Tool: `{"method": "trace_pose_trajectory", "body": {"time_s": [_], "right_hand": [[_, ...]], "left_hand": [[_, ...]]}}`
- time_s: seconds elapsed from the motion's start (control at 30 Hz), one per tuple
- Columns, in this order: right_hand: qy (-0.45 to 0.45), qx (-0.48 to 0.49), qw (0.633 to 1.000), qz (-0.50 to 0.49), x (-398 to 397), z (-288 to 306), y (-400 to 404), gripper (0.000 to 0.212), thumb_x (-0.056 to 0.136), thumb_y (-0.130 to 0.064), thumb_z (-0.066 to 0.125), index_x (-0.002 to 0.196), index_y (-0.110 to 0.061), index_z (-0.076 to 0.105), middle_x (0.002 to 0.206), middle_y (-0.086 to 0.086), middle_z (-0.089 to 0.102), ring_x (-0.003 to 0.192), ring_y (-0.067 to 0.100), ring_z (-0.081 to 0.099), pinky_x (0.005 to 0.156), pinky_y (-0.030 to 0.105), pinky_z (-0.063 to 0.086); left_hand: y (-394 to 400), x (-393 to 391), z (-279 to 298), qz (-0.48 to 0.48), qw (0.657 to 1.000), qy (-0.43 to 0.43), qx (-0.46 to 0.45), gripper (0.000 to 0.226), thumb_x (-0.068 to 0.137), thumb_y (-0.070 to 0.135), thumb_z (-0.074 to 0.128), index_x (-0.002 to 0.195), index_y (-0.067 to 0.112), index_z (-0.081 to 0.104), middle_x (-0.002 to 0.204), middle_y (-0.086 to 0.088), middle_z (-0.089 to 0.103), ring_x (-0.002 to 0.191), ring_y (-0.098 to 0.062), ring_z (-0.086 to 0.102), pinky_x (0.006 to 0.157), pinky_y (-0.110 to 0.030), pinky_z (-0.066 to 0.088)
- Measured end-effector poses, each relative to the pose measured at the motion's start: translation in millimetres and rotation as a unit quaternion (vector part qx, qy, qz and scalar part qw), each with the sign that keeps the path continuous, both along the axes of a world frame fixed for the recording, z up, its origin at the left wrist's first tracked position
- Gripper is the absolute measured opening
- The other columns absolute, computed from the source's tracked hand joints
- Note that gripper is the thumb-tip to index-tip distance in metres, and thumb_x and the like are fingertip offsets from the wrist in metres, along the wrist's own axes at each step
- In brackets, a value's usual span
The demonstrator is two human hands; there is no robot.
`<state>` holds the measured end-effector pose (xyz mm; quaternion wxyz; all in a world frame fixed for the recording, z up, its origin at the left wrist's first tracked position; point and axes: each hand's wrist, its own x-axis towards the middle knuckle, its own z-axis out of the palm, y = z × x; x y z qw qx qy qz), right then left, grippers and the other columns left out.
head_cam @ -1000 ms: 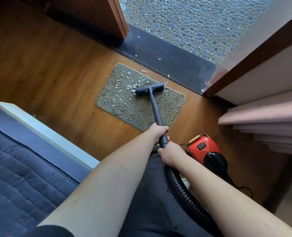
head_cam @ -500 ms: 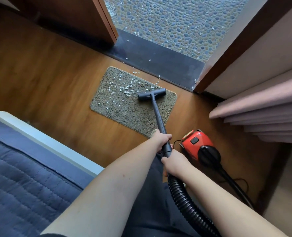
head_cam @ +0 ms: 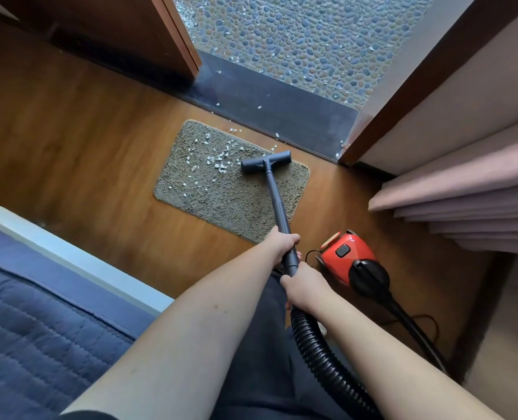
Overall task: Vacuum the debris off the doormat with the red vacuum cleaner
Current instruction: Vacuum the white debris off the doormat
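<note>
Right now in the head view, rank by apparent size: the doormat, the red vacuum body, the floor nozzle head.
1. Grey-brown shaggy rectangular doormat
2. Red plastic vacuum body, though it lies nearer the camera
3. Dark T-shaped floor nozzle head

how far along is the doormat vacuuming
Partly done. The right part of the doormat looks free of debris. In hand: the left hand and right hand each hold a grip on the wand, its nozzle at the far edge. Left: white bits across the mat's left half.
</note>
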<state>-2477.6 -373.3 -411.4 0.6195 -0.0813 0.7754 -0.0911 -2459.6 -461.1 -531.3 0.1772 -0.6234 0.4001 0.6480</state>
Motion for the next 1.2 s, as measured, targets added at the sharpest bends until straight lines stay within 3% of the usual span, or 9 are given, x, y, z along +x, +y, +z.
{"method": "trace_pose_trajectory", "body": {"time_s": [0.1,0.17,0.43,0.57,0.67,0.83,1.03,1.2], "right_hand": [[0.007,-0.006,1.000,0.023,-6,-5,-22,0.028,0.092,-0.018,0.047,0.115,-0.004,0.049,0.072,0.006,0.063,0.052,0.023,0.063,0.046,0.024,0.043],[0.003,0.002,0.999,0.032,-9,-5,-34,0.030,0.091,-0.017,0.049,0.116,-0.002,0.050,0.064,0.005,0.062,0.065,0.029,0.066,0.049,0.024,0.043],[0.002,0.013,0.999,0.036,-9,-6,-33,0.030,0.091,-0.019,0.049,0.117,-0.003,0.050,0.067,0.006,0.063,0.073,0.032,0.071,0.049,0.024,0.046],[0.001,0.007,0.999,0.031,-6,-4,-11,0.030,0.089,-0.018,0.049,0.114,-0.003,0.050,0.077,0.011,0.069,0.066,0.030,0.070,0.056,0.029,0.054],[0.000,0.011,0.999,0.034,2,-1,8,0.027,0.091,-0.018,0.048,0.114,-0.004,0.051,0.068,0.008,0.067,0.055,0.023,0.065,0.047,0.023,0.044],[0.004,0.008,0.999,0.045,16,5,34,0.028,0.090,-0.019,0.047,0.114,-0.004,0.050,0.063,0.006,0.066,0.051,0.021,0.063,0.047,0.023,0.045],[0.001,-0.002,0.998,0.068,24,15,45,0.027,0.089,-0.017,0.049,0.113,-0.004,0.052,0.074,0.010,0.066,0.060,0.027,0.066,0.046,0.025,0.045],[0.016,0.007,0.996,0.090,31,15,30,0.030,0.088,-0.021,0.052,0.113,-0.005,0.052,0.095,0.016,0.072,0.081,0.031,0.070,0.062,0.027,0.049]], "left_hand": [[-21,-6,-2,-0.003,1.000,0.001,-0.004,0.035,0.089,0.003,0.056,0.119,0.008,0.039,0.077,-0.018,0.053,0.044,-0.021,0.055,0.044,-0.028,0.053],[-32,-10,-1,-0.001,1.000,0.002,-0.004,0.031,0.090,0.002,0.055,0.116,0.007,0.038,0.079,-0.018,0.051,0.044,-0.021,0.054,0.040,-0.025,0.051],[-29,-9,-5,0.005,1.000,0.002,0.010,0.030,0.091,0.002,0.055,0.114,0.007,0.036,0.084,-0.019,0.049,0.043,-0.021,0.053,0.036,-0.025,0.049],[-7,-4,-4,0.015,1.000,0.006,0.013,0.030,0.090,-0.001,0.054,0.112,0.007,0.035,0.082,-0.021,0.048,0.039,-0.022,0.052,0.036,-0.026,0.048],[13,4,-2,0.025,1.000,0.001,0.013,0.035,0.087,-0.002,0.055,0.115,0.006,0.037,0.078,-0.021,0.048,0.041,-0.024,0.053,0.036,-0.027,0.049],[40,19,1,0.038,0.999,0.004,0.003,0.047,0.085,-0.001,0.056,0.126,0.004,0.035,0.078,-0.021,0.049,0.035,-0.022,0.054,0.038,-0.029,0.050],[50,35,10,0.077,0.997,0.011,-0.003,0.048,0.085,0.000,0.059,0.126,0.006,0.036,0.093,-0.025,0.052,0.045,-0.026,0.057,0.040,-0.030,0.051],[36,38,9,0.076,0.997,0.006,0.005,0.047,0.084,0.000,0.058,0.124,0.005,0.035,0.081,-0.020,0.050,0.044,-0.024,0.056,0.046,-0.033,0.054]]}}
